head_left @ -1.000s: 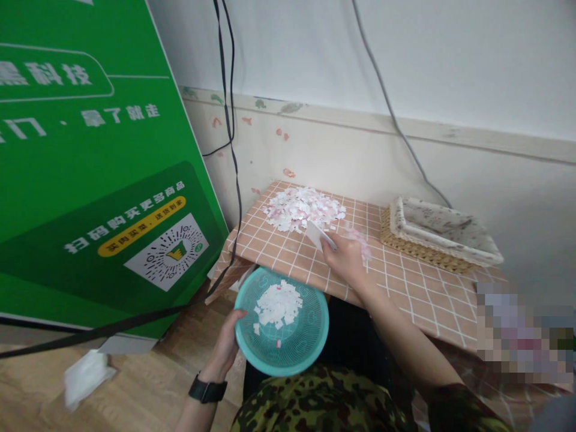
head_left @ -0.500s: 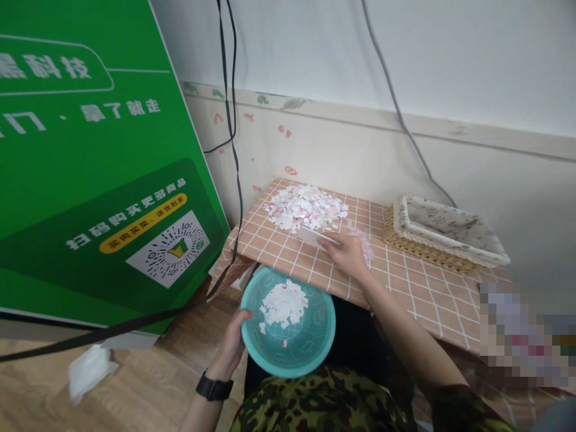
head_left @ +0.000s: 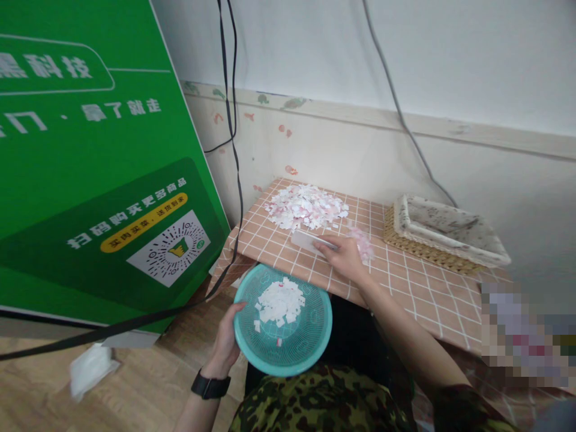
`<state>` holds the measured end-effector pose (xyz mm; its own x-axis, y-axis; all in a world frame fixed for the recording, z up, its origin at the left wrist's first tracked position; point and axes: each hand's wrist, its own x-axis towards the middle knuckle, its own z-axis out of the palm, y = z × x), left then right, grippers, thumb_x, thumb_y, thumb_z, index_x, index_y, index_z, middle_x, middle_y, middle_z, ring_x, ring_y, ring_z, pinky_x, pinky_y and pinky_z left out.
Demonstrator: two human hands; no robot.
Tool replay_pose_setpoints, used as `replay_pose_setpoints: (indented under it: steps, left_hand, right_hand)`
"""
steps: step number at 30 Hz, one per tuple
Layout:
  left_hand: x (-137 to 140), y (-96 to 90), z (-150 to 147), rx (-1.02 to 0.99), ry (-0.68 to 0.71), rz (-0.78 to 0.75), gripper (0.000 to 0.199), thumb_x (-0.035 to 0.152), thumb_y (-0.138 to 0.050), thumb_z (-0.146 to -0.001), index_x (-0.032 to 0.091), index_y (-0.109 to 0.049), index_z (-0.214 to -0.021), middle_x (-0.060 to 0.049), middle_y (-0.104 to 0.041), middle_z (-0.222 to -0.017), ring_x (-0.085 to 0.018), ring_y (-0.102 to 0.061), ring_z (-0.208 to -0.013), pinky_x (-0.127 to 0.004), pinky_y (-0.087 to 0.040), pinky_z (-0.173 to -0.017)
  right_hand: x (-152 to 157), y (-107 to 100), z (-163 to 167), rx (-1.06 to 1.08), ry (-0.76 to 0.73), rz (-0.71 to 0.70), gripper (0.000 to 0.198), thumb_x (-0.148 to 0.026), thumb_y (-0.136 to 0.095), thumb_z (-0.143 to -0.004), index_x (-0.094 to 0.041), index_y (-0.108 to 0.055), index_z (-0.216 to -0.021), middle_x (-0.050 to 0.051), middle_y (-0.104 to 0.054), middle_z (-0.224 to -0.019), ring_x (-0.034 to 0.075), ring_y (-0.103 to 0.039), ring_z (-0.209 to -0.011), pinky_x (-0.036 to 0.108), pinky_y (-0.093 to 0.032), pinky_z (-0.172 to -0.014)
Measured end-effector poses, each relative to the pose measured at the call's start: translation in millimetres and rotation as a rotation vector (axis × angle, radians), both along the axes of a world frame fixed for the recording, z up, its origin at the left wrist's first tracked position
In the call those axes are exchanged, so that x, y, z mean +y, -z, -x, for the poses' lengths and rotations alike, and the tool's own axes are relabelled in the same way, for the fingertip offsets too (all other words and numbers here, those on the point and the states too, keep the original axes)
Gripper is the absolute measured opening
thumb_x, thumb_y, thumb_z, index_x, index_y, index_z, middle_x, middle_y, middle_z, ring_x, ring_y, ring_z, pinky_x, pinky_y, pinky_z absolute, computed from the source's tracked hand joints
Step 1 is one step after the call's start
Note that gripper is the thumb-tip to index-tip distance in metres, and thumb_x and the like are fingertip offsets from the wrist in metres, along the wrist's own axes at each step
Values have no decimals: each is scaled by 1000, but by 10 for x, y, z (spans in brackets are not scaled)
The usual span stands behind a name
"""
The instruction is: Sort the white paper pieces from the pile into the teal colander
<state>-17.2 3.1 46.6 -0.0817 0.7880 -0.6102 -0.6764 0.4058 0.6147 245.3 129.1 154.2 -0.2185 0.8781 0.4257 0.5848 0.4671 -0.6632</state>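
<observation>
My left hand (head_left: 228,337), with a dark band at the wrist, grips the left rim of a teal plastic colander (head_left: 310,353) just below the table's front edge. Inside it lies a mound of small white paper pieces (head_left: 281,301), with a few apart from the rest. Over the table, my right hand (head_left: 345,257) pinches a flat, pale rectangular card (head_left: 304,241); its exact kind is unclear. Just beyond the card spreads a large heap of white and pinkish paper scraps (head_left: 306,207). A smaller pinkish pile (head_left: 362,245) sits beside my right hand, partly hidden by it.
A checked brown cloth covers the table (head_left: 396,288). A cloth-lined wicker basket (head_left: 432,252) stands at the right, near the wall. Black cables (head_left: 236,180) hang past the table's left corner, beside a green printed panel (head_left: 90,180). A white bag (head_left: 92,369) lies on the floor.
The colander and my left hand have shifted slightly left. My right hand has drawn the card a little left and toward the table's front edge.
</observation>
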Motion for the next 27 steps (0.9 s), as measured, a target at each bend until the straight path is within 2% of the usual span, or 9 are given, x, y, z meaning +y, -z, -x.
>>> replay_pose_setpoints:
  steps: [6, 11, 18, 20, 25, 27]
  left_hand:
    - [41, -106, 52, -41, -5, -46, 26, 27, -64, -70, 10, -68, -89, -11, -72, -81, -28, -67, -74, -40, -53, -71]
    - [85, -179, 30, -49, -34, -76, 28, 26, -64, -70, 10, -68, -93, -11, -73, -85, -29, -67, -80, -40, -53, -73]
    - [96, -208, 17, -46, -54, -79, 24, 25, -64, -70, 9, -69, -88, -11, -73, -80, -28, -67, -74, -39, -53, -71]
    - [91, -211, 13, -45, -65, -84, 22, 24, -65, -70, 9, -68, -85, -10, -72, -77, -26, -67, -71, -37, -53, -70]
    - [73, -216, 3, -73, -54, -105, 25, 22, -65, -69, 7, -67, -89, -11, -72, -79, -28, -67, -74, -38, -53, -70]
    - [71, -212, 3, -76, -53, -107, 28, 22, -65, -69, 7, -67, -93, -12, -72, -82, -29, -67, -76, -39, -53, -71]
  right_hand:
    - [-57, -28, 127, -17, -73, -26, 22, -29, -53, -84, -26, -70, -98, 2, -71, -94, 19, -67, -78, 31, -52, -68]
    - [-195, -75, 127, -69, -185, 21, 24, -31, -51, -86, -26, -69, -101, 2, -71, -94, 19, -67, -78, 31, -52, -70]
    - [-448, -81, 89, -43, -285, 64, 26, -32, -49, -87, -27, -66, -105, 1, -71, -96, 17, -67, -79, 27, -52, -68]
    - [-400, -86, 57, -33, -221, 45, 25, -33, -50, -87, -27, -68, -102, 1, -71, -96, 18, -67, -79, 28, -52, -69]
    - [-30, -70, -35, -87, 169, -101, 24, -34, -53, -84, -22, -70, -96, 5, -71, -91, 22, -66, -77, 32, -49, -68]
    - [97, -58, -45, -116, 182, -108, 24, -33, -53, -83, -21, -70, -95, 6, -71, -90, 22, -66, -78, 33, -48, -68]
